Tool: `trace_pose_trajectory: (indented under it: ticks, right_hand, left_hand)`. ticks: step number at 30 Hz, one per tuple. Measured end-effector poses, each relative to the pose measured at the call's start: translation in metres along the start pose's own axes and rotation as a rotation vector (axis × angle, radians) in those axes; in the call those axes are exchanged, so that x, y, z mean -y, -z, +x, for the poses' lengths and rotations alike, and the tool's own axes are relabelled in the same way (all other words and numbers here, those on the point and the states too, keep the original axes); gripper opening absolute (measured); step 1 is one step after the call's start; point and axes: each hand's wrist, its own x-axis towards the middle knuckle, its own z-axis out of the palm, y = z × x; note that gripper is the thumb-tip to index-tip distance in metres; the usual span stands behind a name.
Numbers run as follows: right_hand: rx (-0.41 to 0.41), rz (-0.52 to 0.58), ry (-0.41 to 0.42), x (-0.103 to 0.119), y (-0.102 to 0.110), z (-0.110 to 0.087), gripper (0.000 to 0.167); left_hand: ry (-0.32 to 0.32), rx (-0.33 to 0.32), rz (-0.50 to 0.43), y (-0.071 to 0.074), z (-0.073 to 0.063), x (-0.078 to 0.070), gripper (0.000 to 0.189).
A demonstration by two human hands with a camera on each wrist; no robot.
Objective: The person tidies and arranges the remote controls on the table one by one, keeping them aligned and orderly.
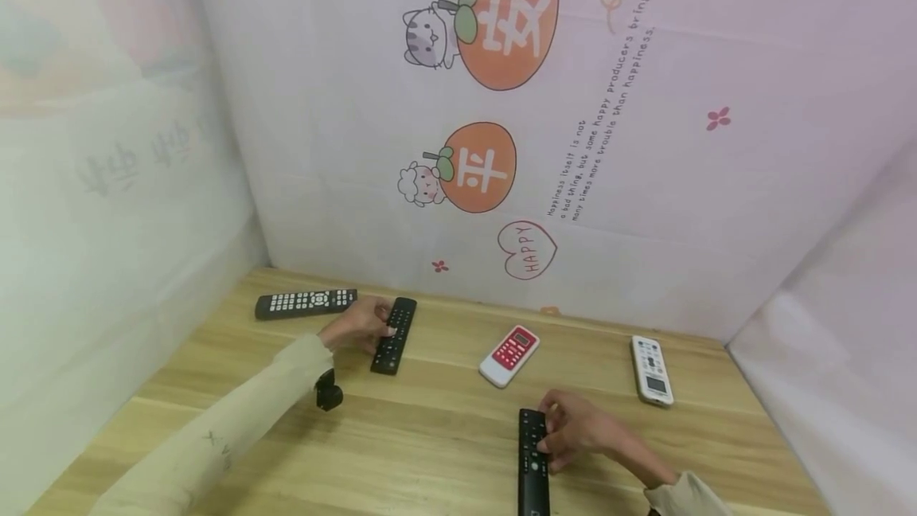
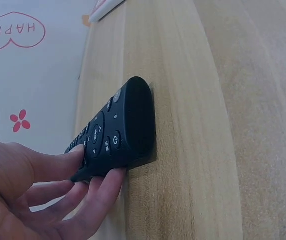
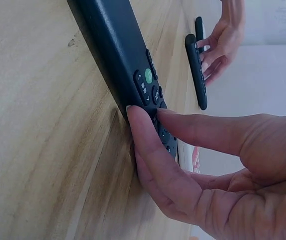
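At the back left, my left hand point(image 1: 360, 322) pinches a slim black remote control point(image 1: 396, 345) between thumb and fingers. In the left wrist view the thumb lies on the button face of this remote point(image 2: 138, 117) and the fingertips are at its side, by the wooden surface. Near the front, my right hand point(image 1: 579, 427) grips a second black remote control point(image 1: 532, 488) by its right edge. The right wrist view shows the thumb on its buttons, close to a green one, and fingers along the side of the remote point(image 3: 110, 47).
A black remote with white buttons point(image 1: 286, 306) lies at the far left. A red-and-white remote point(image 1: 494, 371) lies between the hands, farther back. At the right is a white remote point(image 1: 655, 390). Printed cloth walls point(image 1: 344, 181) enclose the wooden table point(image 1: 401, 452).
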Motion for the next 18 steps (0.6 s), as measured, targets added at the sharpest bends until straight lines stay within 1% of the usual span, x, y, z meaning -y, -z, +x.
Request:
trace_pose_trajectory:
  ticks: [2, 6, 9, 15, 18]
  right_hand:
    - [-0.005, -0.021, 0.004, -0.001, 0.000, 0.003, 0.047]
    - [-0.048, -0.119, -0.002, 0.001, 0.003, 0.006, 0.045]
    - [-0.061, -0.174, -0.003, 0.003, 0.004, 0.008, 0.044]
    - [-0.030, -0.198, 0.011, -0.001, 0.008, 0.008, 0.047]
    - [-0.011, -0.200, 0.047, -0.003, 0.012, 0.009, 0.044]
  left_hand:
    - [0.002, -0.002, 0.013, 0.001, -0.002, 0.001, 0.064]
    - [-0.009, -0.005, 0.034, 0.000, -0.001, 0.001, 0.064]
    - [0.002, -0.013, 0.028, -0.001, -0.001, 0.001, 0.063]
    - [0.019, -0.015, 0.050, -0.001, -0.002, 0.000, 0.063]
    - [0.023, -0.020, 0.063, -0.001, -0.001, -0.001, 0.063]
